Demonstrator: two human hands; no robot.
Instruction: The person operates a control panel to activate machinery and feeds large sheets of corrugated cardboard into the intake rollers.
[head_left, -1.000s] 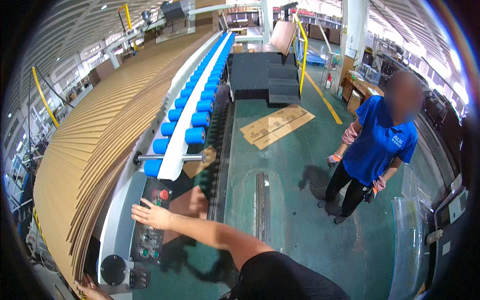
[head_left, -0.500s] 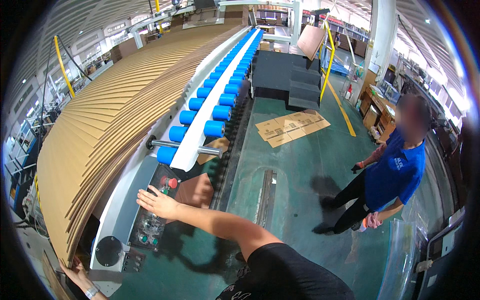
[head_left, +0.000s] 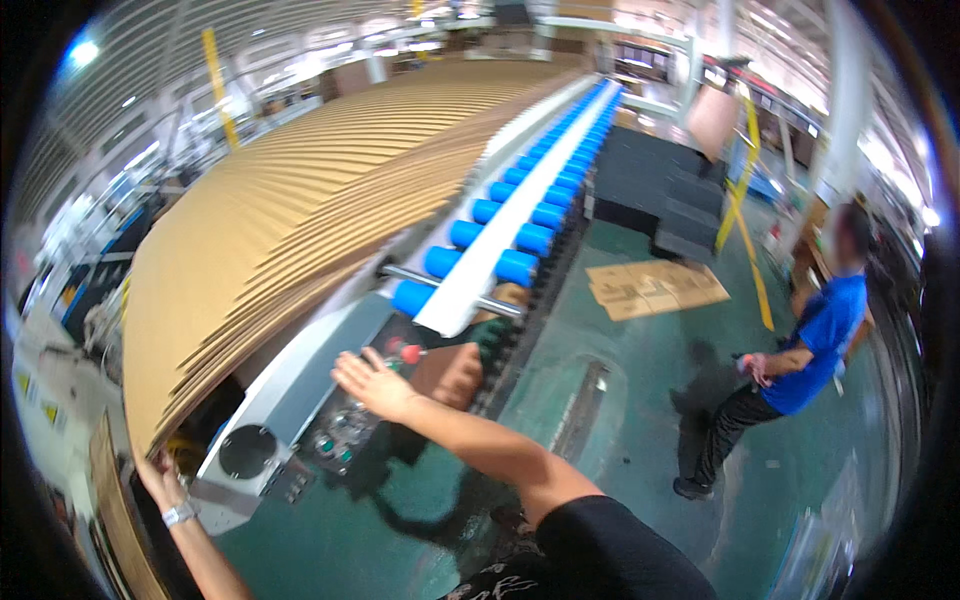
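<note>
A long fanned row of brown cardboard sheets (head_left: pixel 250 210) leans along the conveyor on the left. At its near lower end my left hand (head_left: pixel 160 485), with a band on the wrist, rests against the sheets' edge, fingers stretched and somewhat blurred. My right arm reaches across to the control panel (head_left: pixel 350 425) at the machine's near end. There my right hand (head_left: pixel 375 388) lies open, fingers spread, just beside a red mushroom button (head_left: pixel 411 354). Green buttons show lower on the panel; whether a finger presses anything cannot be seen.
Blue rollers (head_left: pixel 515 267) flank a white rail (head_left: pixel 480 270) along the conveyor. A person in a blue shirt (head_left: pixel 825 340) stands at right. Flat cardboard (head_left: pixel 655 288) lies on the green floor near dark steps (head_left: pixel 690 210) with a yellow handrail (head_left: pixel 738 190).
The view has swung, so the machine and sheets sit further right. Both my hands keep their places on the sheets and panel. The person at right has turned and raised a forearm.
</note>
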